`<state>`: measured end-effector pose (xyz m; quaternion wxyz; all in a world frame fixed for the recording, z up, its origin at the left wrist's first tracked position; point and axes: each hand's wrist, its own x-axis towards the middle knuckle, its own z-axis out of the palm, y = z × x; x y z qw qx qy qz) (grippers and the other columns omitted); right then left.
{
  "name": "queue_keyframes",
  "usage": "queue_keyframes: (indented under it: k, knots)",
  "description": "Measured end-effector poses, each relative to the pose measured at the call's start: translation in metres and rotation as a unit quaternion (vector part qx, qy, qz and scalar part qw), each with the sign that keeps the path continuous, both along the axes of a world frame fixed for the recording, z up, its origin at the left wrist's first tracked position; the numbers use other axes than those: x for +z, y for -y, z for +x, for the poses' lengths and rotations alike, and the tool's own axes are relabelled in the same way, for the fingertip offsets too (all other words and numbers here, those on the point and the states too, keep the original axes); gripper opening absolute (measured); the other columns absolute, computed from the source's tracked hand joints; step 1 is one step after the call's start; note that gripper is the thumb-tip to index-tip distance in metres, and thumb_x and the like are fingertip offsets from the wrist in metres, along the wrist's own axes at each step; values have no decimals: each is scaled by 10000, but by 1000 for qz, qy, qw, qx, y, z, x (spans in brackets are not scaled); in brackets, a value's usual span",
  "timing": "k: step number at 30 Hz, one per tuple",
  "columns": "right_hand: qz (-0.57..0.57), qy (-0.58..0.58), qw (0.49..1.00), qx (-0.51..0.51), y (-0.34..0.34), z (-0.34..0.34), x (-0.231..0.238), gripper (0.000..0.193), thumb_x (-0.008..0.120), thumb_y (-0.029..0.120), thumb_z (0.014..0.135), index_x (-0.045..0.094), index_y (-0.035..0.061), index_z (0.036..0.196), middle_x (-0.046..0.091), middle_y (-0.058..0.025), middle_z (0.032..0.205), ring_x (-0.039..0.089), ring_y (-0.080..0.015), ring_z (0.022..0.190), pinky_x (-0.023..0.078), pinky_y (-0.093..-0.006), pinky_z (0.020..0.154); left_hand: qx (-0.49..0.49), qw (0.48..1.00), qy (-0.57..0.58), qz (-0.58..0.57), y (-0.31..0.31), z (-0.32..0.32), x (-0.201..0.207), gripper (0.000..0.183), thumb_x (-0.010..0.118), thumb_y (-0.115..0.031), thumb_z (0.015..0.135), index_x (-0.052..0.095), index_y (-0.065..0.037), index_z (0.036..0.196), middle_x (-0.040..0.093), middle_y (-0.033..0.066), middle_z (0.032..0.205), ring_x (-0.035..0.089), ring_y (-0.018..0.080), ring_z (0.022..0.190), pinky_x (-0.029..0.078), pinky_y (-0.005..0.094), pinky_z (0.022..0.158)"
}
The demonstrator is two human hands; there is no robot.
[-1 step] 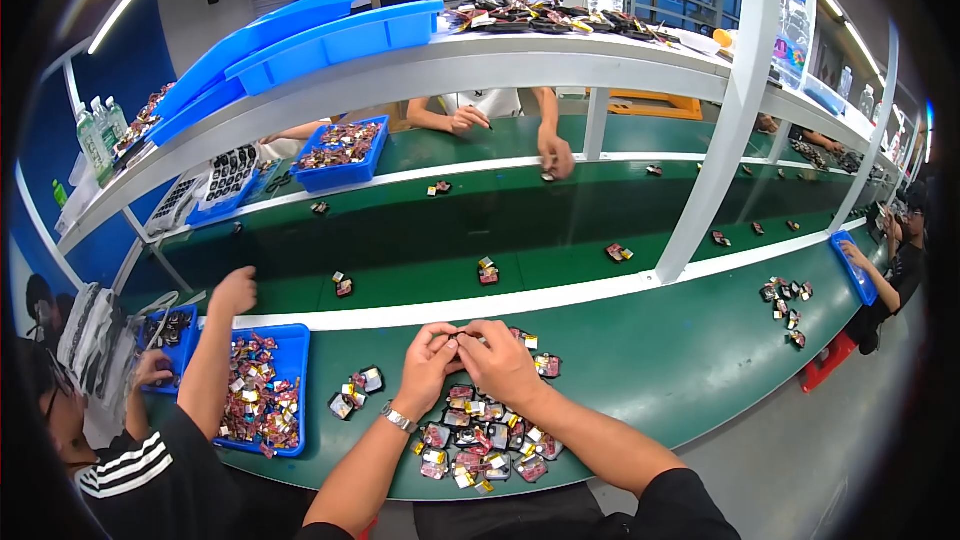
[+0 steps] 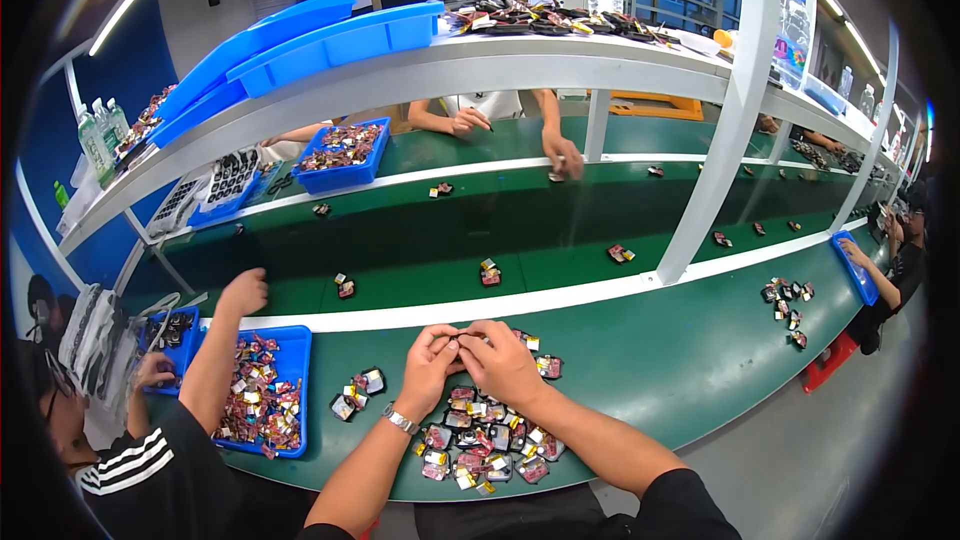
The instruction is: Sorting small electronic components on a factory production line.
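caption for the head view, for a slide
Left hand and right hand meet at the fingertips by piled small electronic units on a green worktop.

green bench (image 2: 650, 370) | heap of small electronic units (image 2: 480, 440) | blue tray (image 2: 296, 348), left

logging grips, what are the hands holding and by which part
Left hand and right hand pinch a small dark piece; which part cannot be told.

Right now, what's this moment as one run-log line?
left hand: pinching small dark piece; right hand: same piece; parts pile: on green table; blue tray: left of pile
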<state>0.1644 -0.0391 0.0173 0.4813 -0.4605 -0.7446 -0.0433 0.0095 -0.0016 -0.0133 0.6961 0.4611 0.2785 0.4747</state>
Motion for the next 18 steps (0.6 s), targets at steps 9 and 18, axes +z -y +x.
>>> queue_keyframes:
  k: [9,18]
  knots:
    - [-123,-180,973,72,-4,0,-6,193,678,-15,795,638,-8,983,618,-106,962,664,-169,716,544,-266,629,42,997,-43,55,0,1,-3,162,520,-26,965,507,-11,1126,639,92,1071,620,118,952,515,227,749]
    - [-112,-172,975,80,-3,6,-3,187,662,12,798,650,10,984,628,-115,977,675,-232,744,558,-314,635,-7,998,-26,65,1,0,-4,229,534,17,943,478,-13,1163,609,88,1117,594,114,987,516,241,798]
